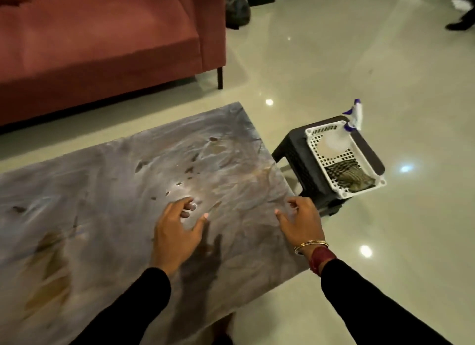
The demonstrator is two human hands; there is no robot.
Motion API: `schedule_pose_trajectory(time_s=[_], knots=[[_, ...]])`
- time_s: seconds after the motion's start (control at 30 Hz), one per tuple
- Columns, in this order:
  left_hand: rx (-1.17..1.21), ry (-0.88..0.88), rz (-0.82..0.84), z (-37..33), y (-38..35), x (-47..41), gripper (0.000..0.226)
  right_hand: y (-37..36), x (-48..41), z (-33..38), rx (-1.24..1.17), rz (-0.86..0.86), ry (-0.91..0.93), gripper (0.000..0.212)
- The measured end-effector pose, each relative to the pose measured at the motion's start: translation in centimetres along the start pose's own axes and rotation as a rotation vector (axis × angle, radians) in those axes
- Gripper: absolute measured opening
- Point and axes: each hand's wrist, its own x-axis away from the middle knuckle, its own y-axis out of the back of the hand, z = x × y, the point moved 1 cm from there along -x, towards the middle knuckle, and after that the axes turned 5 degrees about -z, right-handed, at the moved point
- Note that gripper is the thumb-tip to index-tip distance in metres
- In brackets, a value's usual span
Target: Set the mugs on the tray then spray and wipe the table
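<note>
A grey marbled table (pixel 102 190) fills the lower left of the head view, with dark spots and smears near its middle. My left hand (pixel 177 231) hovers over the table's right part, fingers spread, holding nothing. My right hand (pixel 302 221) is at the table's right edge, fingers apart and empty, with bangles on the wrist. To the right, a white perforated basket (pixel 359 187) sits on a black stool (pixel 293 149). In the basket stand a white spray bottle (pixel 356 118) with a purple nozzle and a dark folded cloth (pixel 352 178). No mugs or tray are in view.
A red sofa (pixel 102 43) stands behind the table, with a strip of floor between them. A black bag (pixel 237 7) lies beside the sofa's right end. Glossy tiled floor (pixel 334 61) spreads to the right. A person's dark shoe (pixel 460 23) shows at the top right.
</note>
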Motion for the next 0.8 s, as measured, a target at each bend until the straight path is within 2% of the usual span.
schedule_pose_trajectory(time_s=[0.13,0.27,0.4,0.57,0.8], knots=[[0.008,-0.101,0.073,-4.6,-6.1,-3.0,0.047,4.1,-4.5,-4.2,0.033,-0.133,-0.033,0.041],[0.001,-0.175,0.129,-9.8,-11.6,-5.3,0.049,7.7,-9.3,-8.6,0.126,-0.194,0.012,0.04],[0.052,-0.233,0.187,-15.1,-17.8,-7.2,0.05,9.3,-14.3,-13.2,0.203,-0.068,-0.002,0.037],[0.09,-0.249,0.26,-20.9,-25.6,-8.8,0.061,9.5,-19.5,-17.0,0.32,0.076,-0.008,0.058],[0.171,-0.114,0.269,-26.6,-35.1,-10.7,0.106,9.3,-23.3,-18.6,0.469,0.306,0.121,0.098]])
